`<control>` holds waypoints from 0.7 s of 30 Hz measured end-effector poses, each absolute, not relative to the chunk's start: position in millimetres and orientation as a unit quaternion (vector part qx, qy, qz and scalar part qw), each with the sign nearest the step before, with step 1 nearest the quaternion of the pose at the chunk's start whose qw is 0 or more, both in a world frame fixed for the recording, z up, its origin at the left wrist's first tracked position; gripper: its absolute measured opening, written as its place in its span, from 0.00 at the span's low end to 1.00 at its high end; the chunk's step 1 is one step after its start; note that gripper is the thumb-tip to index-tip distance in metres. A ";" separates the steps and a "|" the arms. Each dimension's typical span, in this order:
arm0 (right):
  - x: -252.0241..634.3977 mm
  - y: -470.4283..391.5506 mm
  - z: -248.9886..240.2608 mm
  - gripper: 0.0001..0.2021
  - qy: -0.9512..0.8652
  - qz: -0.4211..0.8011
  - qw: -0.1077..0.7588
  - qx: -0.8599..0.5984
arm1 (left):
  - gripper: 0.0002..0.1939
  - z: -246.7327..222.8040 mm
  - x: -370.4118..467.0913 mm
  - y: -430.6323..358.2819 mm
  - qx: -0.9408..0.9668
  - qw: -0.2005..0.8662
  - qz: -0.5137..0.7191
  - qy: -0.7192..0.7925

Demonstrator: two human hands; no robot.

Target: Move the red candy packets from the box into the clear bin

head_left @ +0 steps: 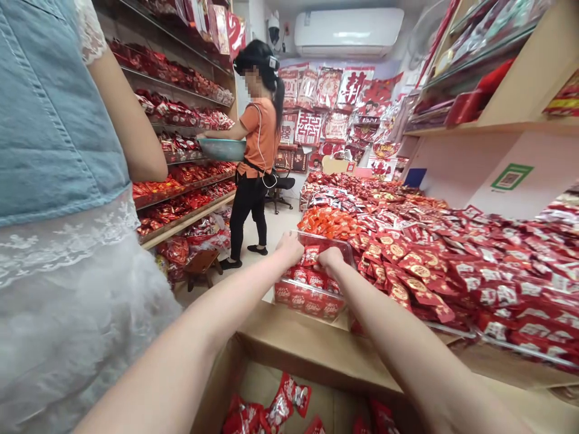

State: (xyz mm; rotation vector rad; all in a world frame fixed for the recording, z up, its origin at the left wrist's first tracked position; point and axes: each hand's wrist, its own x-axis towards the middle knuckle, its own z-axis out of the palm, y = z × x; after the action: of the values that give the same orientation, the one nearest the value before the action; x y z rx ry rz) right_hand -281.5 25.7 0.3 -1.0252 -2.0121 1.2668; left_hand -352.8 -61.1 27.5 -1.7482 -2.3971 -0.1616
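A clear plastic box [344, 244] in front of me holds rows of small red candy packets [312, 279] with white print. My left hand [290, 248] is at the box's far left side, its fingers curled down. My right hand [332, 259] is curled over the packets on the right of the box. One red packet [310, 255] lies between the two hands, close to the fingers of both. Both hands look closed; the fingertips are hidden, so what they grip does not show. Below my forearms, a cardboard box [271, 355] contains several loose red packets [281, 405].
To the right spreads a wide display of red packets [407, 265]. Shelves of red goods [181, 138] line the left wall. A co-worker in orange [260, 132] holds a green basin [224, 149] there. Another person in a denim top [54, 120] stands close at left, near a wooden stool [201, 265].
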 end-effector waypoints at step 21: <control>-287.5 27.4 -4.5 0.11 -0.859 0.229 0.081 -0.450 | 0.19 9.1 -359.3 -53.9 -0.632 0.065 0.060 -0.770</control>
State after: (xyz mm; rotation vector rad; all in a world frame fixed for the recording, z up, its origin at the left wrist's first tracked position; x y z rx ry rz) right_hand -287.5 27.4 -4.5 -1.3434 -2.5684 0.6853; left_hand -359.3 -53.9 9.1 -1.9077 -2.3230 0.1811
